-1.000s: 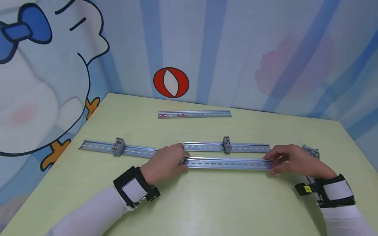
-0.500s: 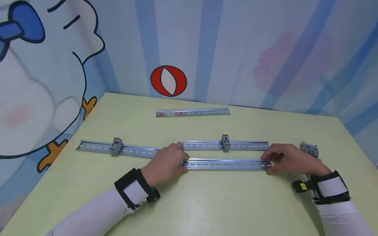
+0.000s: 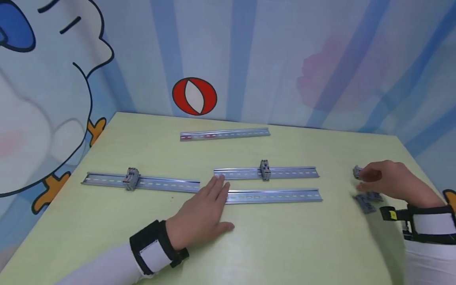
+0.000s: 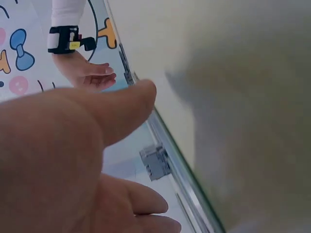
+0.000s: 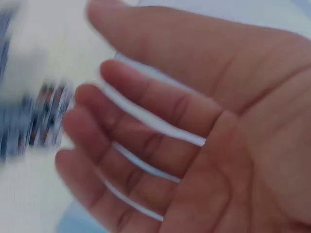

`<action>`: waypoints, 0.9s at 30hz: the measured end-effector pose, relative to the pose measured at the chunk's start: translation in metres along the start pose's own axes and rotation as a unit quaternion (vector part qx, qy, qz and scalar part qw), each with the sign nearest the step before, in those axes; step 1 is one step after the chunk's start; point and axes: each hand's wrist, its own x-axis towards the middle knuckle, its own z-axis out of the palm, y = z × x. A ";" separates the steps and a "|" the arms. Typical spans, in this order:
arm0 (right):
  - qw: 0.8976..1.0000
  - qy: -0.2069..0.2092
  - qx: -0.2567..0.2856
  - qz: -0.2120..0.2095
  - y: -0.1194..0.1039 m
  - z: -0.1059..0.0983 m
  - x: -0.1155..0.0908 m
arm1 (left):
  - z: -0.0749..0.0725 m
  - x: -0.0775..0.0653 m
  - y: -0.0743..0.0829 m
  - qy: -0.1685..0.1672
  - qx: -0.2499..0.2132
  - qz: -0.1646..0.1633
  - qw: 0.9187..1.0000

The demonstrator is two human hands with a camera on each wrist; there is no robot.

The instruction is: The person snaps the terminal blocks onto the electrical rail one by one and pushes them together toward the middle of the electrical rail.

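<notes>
My left hand (image 3: 199, 215) lies with its fingers straight over the left end of the front DIN rail (image 3: 274, 196), a slotted metal strip, and hides that end. At the right of the table, my right hand (image 3: 399, 182) hovers among several grey terminal blocks (image 3: 365, 204), its fingers loosely bent. The right wrist view shows nothing in the palm; blurred blocks (image 5: 48, 116) lie past the fingertips. Just behind the front rail, another DIN rail (image 3: 292, 173) bears one upright terminal block (image 3: 265, 170). A third rail (image 3: 167, 184) at left carries a similar terminal block (image 3: 132, 179).
Farther back lies a fourth DIN rail (image 3: 228, 134) with reddish marks at its left end. The pale green table (image 3: 285, 245) ends at a wall (image 3: 278, 59) printed with cartoon figures.
My right hand has let go of the front rail's right end and moved right to the terminal blocks. The left hand has loosened its grip and flattened over the rail. The head view has shifted slightly.
</notes>
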 end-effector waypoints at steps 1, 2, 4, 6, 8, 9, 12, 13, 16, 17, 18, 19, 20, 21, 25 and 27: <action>1.000 -0.007 -0.004 0.019 0.005 -0.002 -0.001 | 0.001 -0.002 0.001 -0.013 -0.002 0.000 1.000; 0.999 -0.012 -0.010 0.037 0.010 -0.003 -0.002 | 0.003 -0.005 0.003 -0.024 -0.006 0.000 1.000; 0.996 -0.026 -0.017 0.079 0.018 -0.003 -0.004 | 0.006 -0.009 0.004 -0.039 -0.014 0.002 0.999; 0.992 -0.045 -0.012 0.113 0.024 -0.002 -0.005 | 0.008 -0.013 0.006 -0.046 -0.019 0.005 0.999; 0.990 -0.067 0.005 0.128 0.029 -0.001 -0.007 | 0.010 -0.016 0.007 -0.050 -0.017 0.008 0.999; 0.988 -0.076 0.018 0.135 0.031 0.000 -0.007 | 0.011 -0.017 0.007 -0.050 -0.017 0.011 0.999; 0.985 -0.095 0.048 0.134 0.037 0.002 -0.008 | 0.011 -0.017 0.010 -0.053 -0.022 0.015 0.998; 0.985 -0.098 0.054 0.131 0.038 0.002 -0.007 | 0.011 -0.017 0.010 -0.056 -0.023 0.014 0.998; 0.985 -0.101 0.064 0.122 0.040 0.004 -0.004 | 0.011 -0.017 0.011 -0.061 -0.027 0.014 0.998; 0.985 -0.101 0.065 0.121 0.040 0.004 -0.004 | 0.011 -0.017 0.011 -0.062 -0.027 0.014 0.998; 0.986 -0.099 0.065 0.121 0.039 0.005 -0.003 | 0.011 -0.017 0.012 -0.061 -0.025 0.014 0.998; 0.986 -0.097 0.064 0.120 0.039 0.005 -0.003 | 0.011 -0.017 0.012 -0.061 -0.024 0.014 0.998; 0.986 -0.096 0.063 0.120 0.039 0.005 -0.003 | 0.012 -0.017 0.012 -0.060 -0.023 0.014 0.998; 0.986 -0.094 0.061 0.122 0.039 0.004 -0.004 | 0.012 -0.017 0.012 -0.059 -0.021 0.015 0.998; 0.988 -0.080 0.054 0.122 0.039 0.004 -0.005 | 0.012 -0.017 0.011 -0.055 -0.012 0.018 0.998; 0.989 -0.075 0.056 0.118 0.038 0.004 -0.005 | 0.012 -0.017 0.011 -0.055 -0.009 0.020 0.998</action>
